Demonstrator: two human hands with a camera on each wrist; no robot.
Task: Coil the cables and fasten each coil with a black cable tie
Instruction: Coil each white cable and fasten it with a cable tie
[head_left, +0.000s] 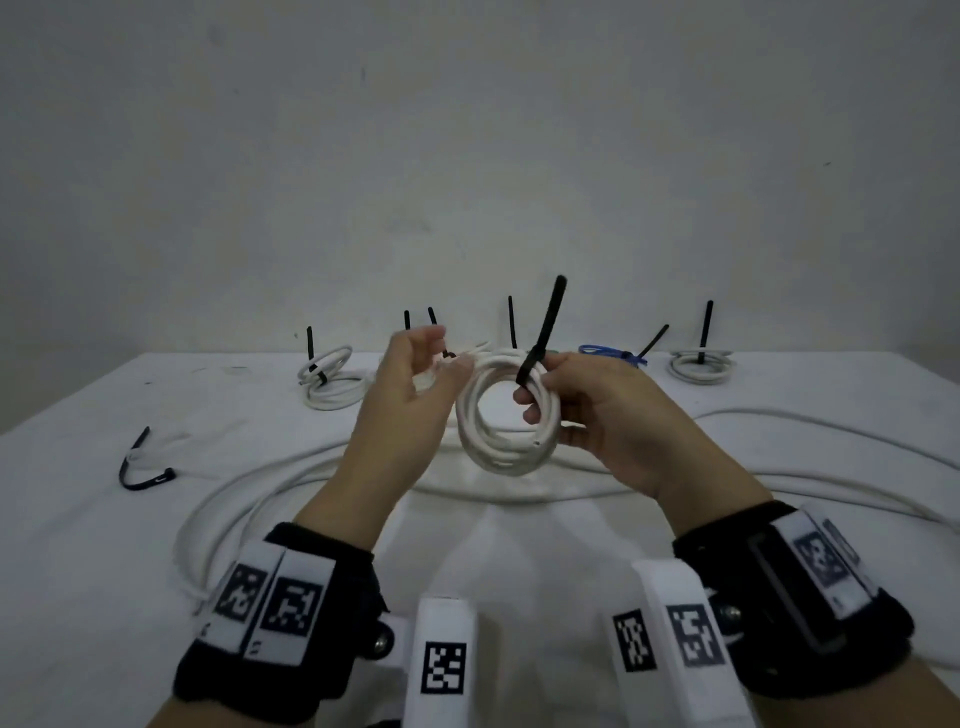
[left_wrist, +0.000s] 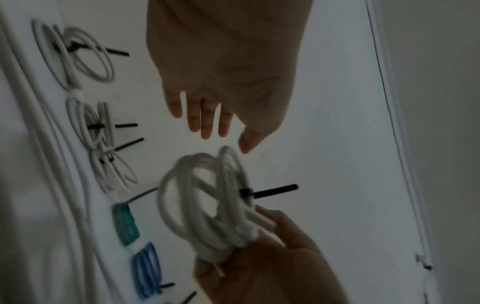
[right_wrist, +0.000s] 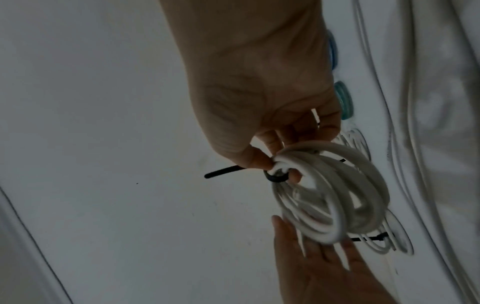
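My right hand (head_left: 536, 388) grips a white cable coil (head_left: 506, 418) and holds it upright above the table. A black cable tie (head_left: 543, 332) is wrapped round the coil's top, and its tail points up. In the right wrist view the thumb and fingers pinch the coil (right_wrist: 337, 195) right at the tie's band (right_wrist: 276, 178). My left hand (head_left: 448, 354) is just left of the coil with its fingers (left_wrist: 206, 117) straight and holding nothing. From the left wrist view the coil (left_wrist: 205, 197) hangs below those fingertips with the tie (left_wrist: 270, 191) jutting out sideways.
Tied coils line the table's far edge: a white one (head_left: 332, 379) on the left, a blue one (head_left: 608, 353), another white one (head_left: 701, 366) on the right. A loose black tie (head_left: 145, 467) lies at left. A long uncoiled white cable (head_left: 291, 467) sprawls across the table (head_left: 104, 545).
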